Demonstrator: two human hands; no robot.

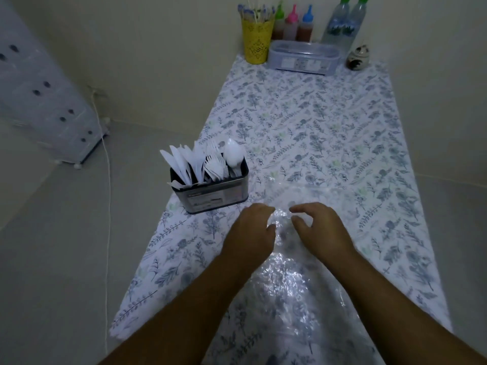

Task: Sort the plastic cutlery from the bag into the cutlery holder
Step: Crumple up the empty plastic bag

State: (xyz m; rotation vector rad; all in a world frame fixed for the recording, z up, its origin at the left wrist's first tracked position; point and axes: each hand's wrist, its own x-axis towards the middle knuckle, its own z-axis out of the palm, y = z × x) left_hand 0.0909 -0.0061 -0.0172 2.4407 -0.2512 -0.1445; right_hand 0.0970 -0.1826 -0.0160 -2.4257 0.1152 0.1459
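Note:
A clear, crinkled plastic bag (pixel 287 280) lies flat on the flowered tablecloth (pixel 329 143) in front of me; I see no cutlery inside it. My left hand (pixel 250 233) rests on the bag's left side with its fingers curled down onto the plastic. My right hand (pixel 319 227) hovers just to the right, fingers bent and apart, its thumb near the plastic. The dark metal cutlery holder (pixel 210 191) stands to the left of my hands near the table's left edge. White plastic knives (pixel 181 164), forks (pixel 213 162) and spoons (pixel 233 154) stand in it in separate groups.
At the far end stand a yellow cup (pixel 257 39) of sticks, three sauce bottles (pixel 292 22), two water bottles (pixel 344 22), a clear lidded box (pixel 303 57) and a small ceramic pot (pixel 358 57). A drawer unit (pixel 44 101) and a cord (pixel 108 206) are on the floor at left.

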